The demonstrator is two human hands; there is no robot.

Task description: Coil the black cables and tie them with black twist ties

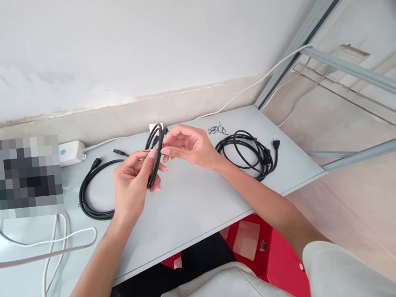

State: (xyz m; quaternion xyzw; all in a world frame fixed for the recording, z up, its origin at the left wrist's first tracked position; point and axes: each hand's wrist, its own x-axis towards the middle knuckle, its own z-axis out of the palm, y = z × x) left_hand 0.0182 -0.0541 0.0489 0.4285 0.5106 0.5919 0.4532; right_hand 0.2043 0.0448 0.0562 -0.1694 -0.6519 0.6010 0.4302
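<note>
A coiled black cable (156, 167) stands nearly on edge above the table, pinched between the thumb and fingers of my left hand (134, 175). My right hand (192, 146) is closed at the coil's right side, its thumb and fingertips pressed together against the bundle. Whatever is between those fingertips is too small to make out. A thin dark strand shows by my left thumb. Behind the hands, the coil's plug ends are partly hidden. To the left lies another coiled black cable (94, 213) with plug ends, partly covered by my left hand.
A third coiled black cable (241, 137) lies on the right of the grey table (197, 214). Several thin black ties (217, 129) are near the wall. A white power strip (72, 152) and white cords (64, 233) lie left. A metal frame (362, 69) borders the right; a red stool (282, 262) stands below.
</note>
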